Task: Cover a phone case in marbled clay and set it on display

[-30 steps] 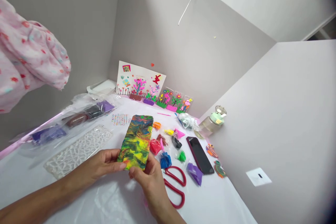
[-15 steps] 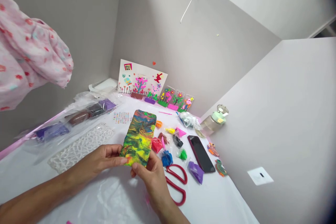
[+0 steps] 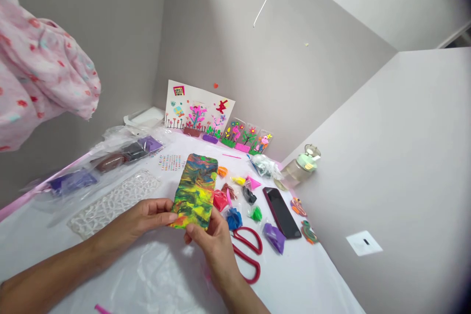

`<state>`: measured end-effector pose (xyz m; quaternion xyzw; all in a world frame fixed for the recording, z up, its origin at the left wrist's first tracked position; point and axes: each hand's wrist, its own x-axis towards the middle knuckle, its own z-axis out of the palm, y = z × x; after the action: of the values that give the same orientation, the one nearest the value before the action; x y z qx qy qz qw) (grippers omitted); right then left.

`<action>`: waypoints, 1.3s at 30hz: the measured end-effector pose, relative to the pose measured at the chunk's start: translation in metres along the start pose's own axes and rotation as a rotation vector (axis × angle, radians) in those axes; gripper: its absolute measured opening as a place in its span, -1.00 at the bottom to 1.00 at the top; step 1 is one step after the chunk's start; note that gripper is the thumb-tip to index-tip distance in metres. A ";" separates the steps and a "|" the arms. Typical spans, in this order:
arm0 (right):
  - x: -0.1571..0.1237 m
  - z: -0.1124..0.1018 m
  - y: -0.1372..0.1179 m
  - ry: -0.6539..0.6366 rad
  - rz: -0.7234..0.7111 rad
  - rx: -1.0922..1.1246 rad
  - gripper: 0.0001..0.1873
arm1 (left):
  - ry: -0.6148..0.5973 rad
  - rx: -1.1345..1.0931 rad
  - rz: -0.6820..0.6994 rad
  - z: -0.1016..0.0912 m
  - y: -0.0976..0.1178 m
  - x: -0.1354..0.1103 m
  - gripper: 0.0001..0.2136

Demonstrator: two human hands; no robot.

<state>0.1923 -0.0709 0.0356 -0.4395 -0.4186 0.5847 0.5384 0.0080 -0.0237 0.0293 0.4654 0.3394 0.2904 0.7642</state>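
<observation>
Both my hands hold up a flat rectangular slab [image 3: 195, 191] covered in swirled yellow, green, red and blue clay, above the white table [image 3: 154, 279]. My left hand [image 3: 147, 220] pinches its lower left edge with thumb and fingers. My right hand [image 3: 215, 245] grips its lower right corner from below, fingers closed on it. Just right of the slab lie several small bags of coloured clay [image 3: 235, 203] and red-handled scissors [image 3: 247, 254].
A black phone [image 3: 281, 212] lies right of the clay bags, near a clear bottle with a green lid [image 3: 301, 167]. A clear patterned tray [image 3: 114, 201] and bagged clay [image 3: 106, 162] lie left. Decorated cards [image 3: 200, 114] lean on the grey partition. Pink floral cloth [image 3: 40, 68] hangs upper left.
The slab and both hands have hardly moved; the view shifted slightly, and the slab sits a little lower and more tilted in my hands.
</observation>
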 end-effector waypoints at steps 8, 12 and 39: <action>0.000 -0.002 0.002 0.016 -0.023 -0.013 -0.64 | -0.003 0.106 0.027 0.001 0.003 -0.001 -0.68; 0.000 -0.002 0.001 0.033 -0.033 -0.030 -0.67 | 0.021 0.109 0.021 0.001 0.002 -0.001 -0.70; 0.002 -0.006 0.001 -0.006 -0.029 0.043 -0.63 | -0.027 0.070 0.056 -0.011 -0.006 0.006 -0.67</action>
<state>0.1978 -0.0690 0.0327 -0.4198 -0.4140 0.5868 0.5549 0.0033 -0.0158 0.0191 0.5050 0.3255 0.2934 0.7436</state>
